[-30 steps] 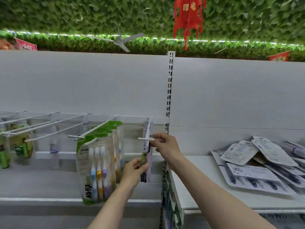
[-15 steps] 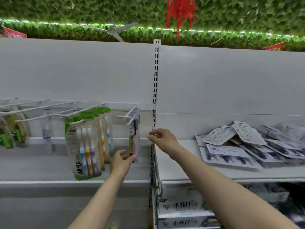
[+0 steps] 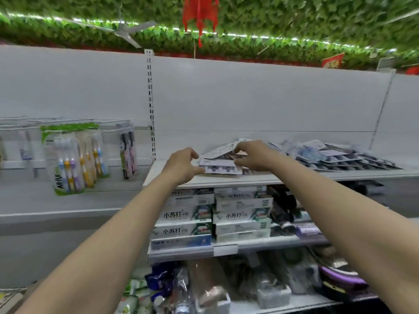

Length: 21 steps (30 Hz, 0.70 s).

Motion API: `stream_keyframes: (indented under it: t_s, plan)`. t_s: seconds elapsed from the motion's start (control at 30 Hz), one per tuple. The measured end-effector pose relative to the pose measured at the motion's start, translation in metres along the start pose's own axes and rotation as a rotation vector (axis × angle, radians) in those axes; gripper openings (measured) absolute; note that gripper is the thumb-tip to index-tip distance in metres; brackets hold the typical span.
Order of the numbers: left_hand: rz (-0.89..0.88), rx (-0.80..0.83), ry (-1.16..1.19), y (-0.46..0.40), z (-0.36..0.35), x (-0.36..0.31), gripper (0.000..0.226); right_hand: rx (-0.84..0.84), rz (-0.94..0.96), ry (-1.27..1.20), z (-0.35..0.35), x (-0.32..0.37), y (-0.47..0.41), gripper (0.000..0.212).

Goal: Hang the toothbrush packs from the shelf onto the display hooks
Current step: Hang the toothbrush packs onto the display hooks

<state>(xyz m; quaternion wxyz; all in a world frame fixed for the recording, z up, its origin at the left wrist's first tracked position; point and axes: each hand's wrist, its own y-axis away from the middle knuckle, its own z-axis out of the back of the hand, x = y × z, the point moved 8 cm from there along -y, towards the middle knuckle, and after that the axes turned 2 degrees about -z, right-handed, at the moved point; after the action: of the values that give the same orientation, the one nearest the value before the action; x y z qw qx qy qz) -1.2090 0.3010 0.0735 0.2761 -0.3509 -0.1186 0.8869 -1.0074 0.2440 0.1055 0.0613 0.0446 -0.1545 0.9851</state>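
Both hands have moved from the hooks to the shelf [image 3: 249, 179] packs [image 3: 221, 166]; fingers curled, seemingly grasping nothing yet

Two bare forearms reach in from the bottom edge, with no sleeve, watch, bracelet or glove on either. The left hand [image 3: 182, 165] and right hand [image 3: 254, 156] carry no rings that can be made out.

I saw the loose toothbrush packs [image 3: 221, 165] heaped on the upper shelf [image 3: 249, 177] at centre frame, more spreading right. My left hand [image 3: 182, 165] sat at the heap's left edge, my right hand [image 3: 251, 156] over its top. At the left of the frame, hung packs [image 3: 74, 155] dangled from the display hooks [image 3: 56, 121]. Below the shelf stood stacked toothpaste boxes [image 3: 213, 215].
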Motion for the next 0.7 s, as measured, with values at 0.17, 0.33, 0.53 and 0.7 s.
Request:
stream_keyframes:
  t_s: [0.17, 0.33, 0.53, 0.7]
  plan:
    - [-0.182, 0.056, -0.07, 0.01, -0.045, -0.096, 0.047, -0.065, -0.036, 0.088, 0.045, -0.069, 0.068, 0.05]
    - [-0.326, 0.139, -0.105, 0.01, -0.097, -0.168, 0.045, -0.096, -0.132, 0.081, 0.067, -0.14, 0.124, 0.054]
    - [-0.435, 0.208, -0.064, 0.007, -0.158, -0.244, 0.048, -0.098, -0.246, 0.061, 0.075, -0.225, 0.173, 0.053]
    - [-0.482, 0.225, -0.044, -0.017, -0.213, -0.286, 0.044, -0.108, -0.33, 0.051, 0.072, -0.306, 0.182, 0.051]
